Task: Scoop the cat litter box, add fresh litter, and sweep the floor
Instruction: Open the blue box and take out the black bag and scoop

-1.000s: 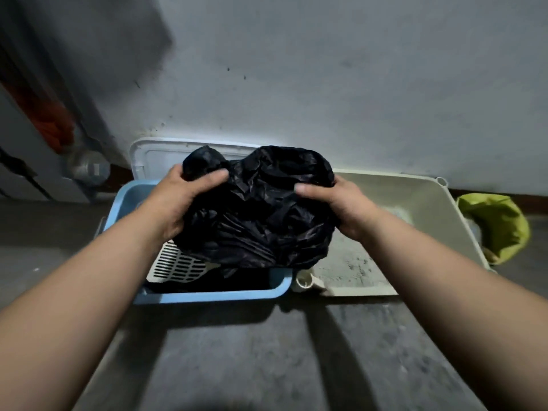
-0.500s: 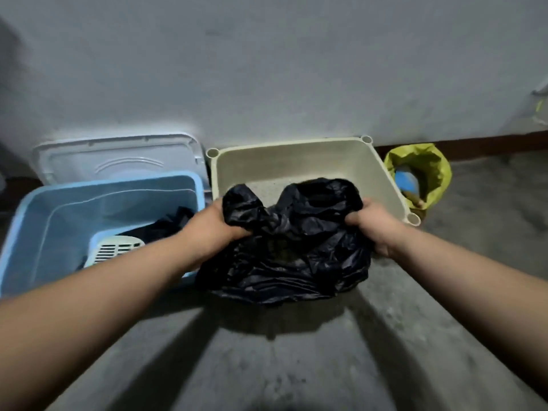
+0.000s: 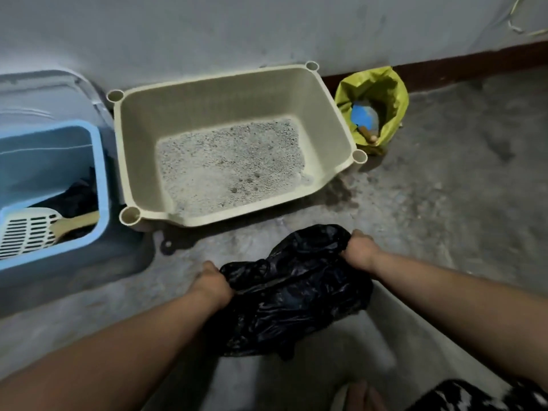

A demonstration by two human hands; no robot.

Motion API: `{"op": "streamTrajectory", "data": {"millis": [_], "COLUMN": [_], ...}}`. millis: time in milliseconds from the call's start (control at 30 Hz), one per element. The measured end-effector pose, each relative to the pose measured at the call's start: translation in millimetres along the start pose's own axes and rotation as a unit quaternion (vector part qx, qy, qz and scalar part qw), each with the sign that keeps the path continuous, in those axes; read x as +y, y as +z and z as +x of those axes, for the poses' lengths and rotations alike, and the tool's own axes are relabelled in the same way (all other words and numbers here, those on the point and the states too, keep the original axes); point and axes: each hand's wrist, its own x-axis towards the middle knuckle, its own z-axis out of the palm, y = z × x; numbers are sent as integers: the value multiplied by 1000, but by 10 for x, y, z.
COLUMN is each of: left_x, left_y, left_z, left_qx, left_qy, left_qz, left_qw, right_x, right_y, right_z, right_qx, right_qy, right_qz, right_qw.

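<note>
Bag (image 3: 296, 295), black, crumpled, gripped at both ends by left hand (image 3: 212, 280) and right hand (image 3: 360, 250), lower centre; litter box (image 3: 207, 108) above, mid-frame.

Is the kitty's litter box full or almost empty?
Almost empty: the beige litter box holds only a thin layer of litter, its walls bare.

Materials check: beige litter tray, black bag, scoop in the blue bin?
The beige litter tray looks like rigid moulded plastic, matt: uniform walls, round corner sockets.
The black bag looks like thin plastic film, glossy: crumpled, with sharp highlights.
The scoop has an off-white slotted head, probably moulded plastic; its tan handle could be wood or plastic, unclear.
</note>
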Motion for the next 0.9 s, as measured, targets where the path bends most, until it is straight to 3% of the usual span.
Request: {"op": "streamTrajectory", "data": {"millis": [33, 100, 133, 200, 233, 300, 367, 400, 467, 533, 667, 767, 900], "left_x": [-50, -45, -26, 55, 117, 266, 365, 393, 389, 322, 312, 356, 296], "left_y": [31, 58, 48, 34, 13, 51, 165, 200, 161, 113, 42, 17, 92], "left_z": [-31, -75, -121, -192, -228, -288, -296, -272, -213, -148, -182, -218, -299], "left_qx": [-5, 106, 185, 283, 275, 206, 123, 70, 15, 11, 10, -28, -87], "left_qy": [-6, 45, 133, 354, 412, 453, 437, 393, 292, 261, 318, 276, 237], "left_qz": [21, 38, 96, 193, 217, 252, 303, 317, 333, 334, 326, 303, 295], "left_qw": [1000, 993, 969, 870, 841, 830, 838, 860, 897, 906, 890, 912, 922], "right_x": [6, 27, 1, -60, -96, -123, -87, -48, 73, 169, 56, -183, -470], "right_y": [-18, -22, -20, 35, 65, 168, 302, 350, 429, 418, 324, 201, 91], "right_z": [-29, -36, -85, -208, -262, -303, -320, -323, -317, -302, -278, -252, -136], "right_qx": [2, 71, 128, 231, 262, 264, 168, 95, -76, -138, -39, 17, 45], "right_qy": [15, 12, -29, -164, -245, -407, -500, -499, -411, -370, -420, -330, -353], "right_qz": [19, 54, 19, -67, -114, -187, -293, -341, -404, -423, -329, -309, -388], "right_qw": [1000, 996, 991, 957, 927, 854, 798, 791, 814, 816, 845, 892, 850]}}
